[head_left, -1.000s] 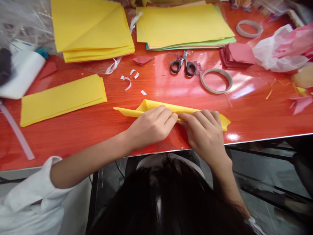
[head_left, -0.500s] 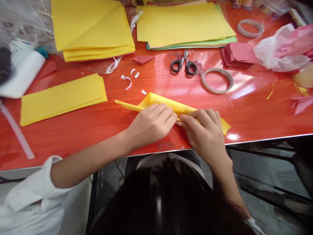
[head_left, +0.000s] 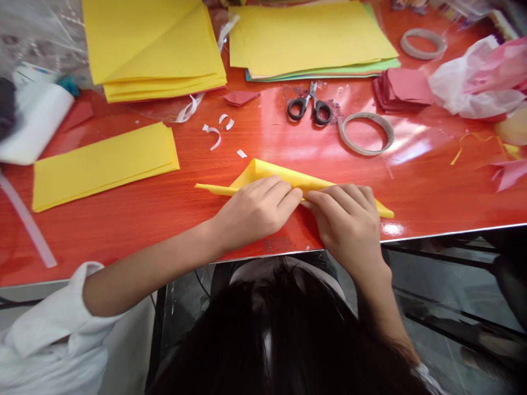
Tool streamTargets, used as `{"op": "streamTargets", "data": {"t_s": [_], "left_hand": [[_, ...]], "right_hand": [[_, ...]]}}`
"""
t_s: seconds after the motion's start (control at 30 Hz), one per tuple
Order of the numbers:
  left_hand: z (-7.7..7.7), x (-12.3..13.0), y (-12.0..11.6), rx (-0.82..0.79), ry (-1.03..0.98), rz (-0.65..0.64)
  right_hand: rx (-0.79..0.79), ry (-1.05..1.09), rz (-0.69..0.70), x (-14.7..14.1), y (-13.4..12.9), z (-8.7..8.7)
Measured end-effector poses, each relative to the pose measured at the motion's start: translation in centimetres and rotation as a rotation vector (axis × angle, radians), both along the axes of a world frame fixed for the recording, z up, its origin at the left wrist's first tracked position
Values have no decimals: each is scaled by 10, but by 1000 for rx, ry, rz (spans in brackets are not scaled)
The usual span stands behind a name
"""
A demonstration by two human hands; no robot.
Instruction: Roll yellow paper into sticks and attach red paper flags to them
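Note:
A sheet of yellow paper (head_left: 288, 175), partly rolled, lies at the front edge of the red table. My left hand (head_left: 265, 206) pinches its near edge around the middle, with the fingertips bent down and partly hidden. Close beside it, my right hand (head_left: 348, 214) is closed on the same rolled edge, thumb and forefinger at the roll. Beyond my left hand the paper stands up in a loose curl, and a thin rolled end sticks out to the left. Its other tip shows past my right hand.
Black-handled scissors (head_left: 310, 104) and a tape roll (head_left: 365, 134) lie beyond the paper. A stack of yellow strips (head_left: 106, 167) rests at left. Larger yellow sheets (head_left: 156, 49) and red paper pieces (head_left: 401, 90) sit farther back. White paper scraps (head_left: 213, 136) are scattered near the middle.
The yellow paper has turned slightly in my fingers; its right end now looks narrower and more rolled. Both hands have stayed nearly in place.

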State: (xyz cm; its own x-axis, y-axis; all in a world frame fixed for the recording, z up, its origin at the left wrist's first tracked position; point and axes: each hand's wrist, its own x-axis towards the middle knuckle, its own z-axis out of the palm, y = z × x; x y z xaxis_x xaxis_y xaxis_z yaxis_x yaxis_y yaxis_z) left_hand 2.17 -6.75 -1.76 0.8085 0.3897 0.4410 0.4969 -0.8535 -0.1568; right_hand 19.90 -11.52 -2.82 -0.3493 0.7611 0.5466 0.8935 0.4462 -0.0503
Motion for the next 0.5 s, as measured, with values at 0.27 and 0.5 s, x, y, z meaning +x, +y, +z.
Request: {"op": "streamTargets", "data": {"t_s": [0.27,0.5], "left_hand": [[1,-1,0,-33,5,-11],[-2,0,1,15,30,9]], "right_hand": [[32,57,17,0,0,-1],[34,33,-25,1,0,-2]]}}
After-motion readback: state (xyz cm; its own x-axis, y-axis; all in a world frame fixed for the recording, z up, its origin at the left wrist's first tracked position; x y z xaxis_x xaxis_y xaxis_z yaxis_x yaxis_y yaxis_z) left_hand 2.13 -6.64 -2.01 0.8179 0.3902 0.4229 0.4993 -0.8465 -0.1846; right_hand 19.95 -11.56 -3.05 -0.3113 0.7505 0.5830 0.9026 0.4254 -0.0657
